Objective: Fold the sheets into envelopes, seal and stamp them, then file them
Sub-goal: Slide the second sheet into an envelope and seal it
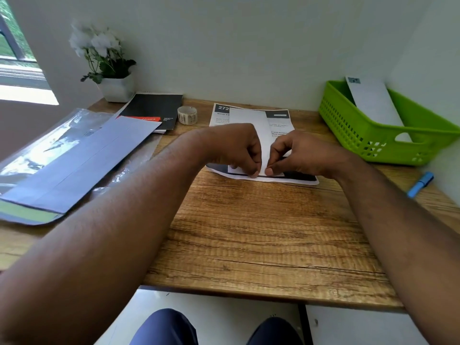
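The sheet (251, 143) lies on the table (249, 232) under my left hand (239, 148) and right hand (288, 153), both pinching its folded strip's near edge; I should square edges, then crease firmly outward.

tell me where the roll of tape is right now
In the head view, the roll of tape stands at the desk's far edge, left of centre, between the black notebook and the printed sheet.
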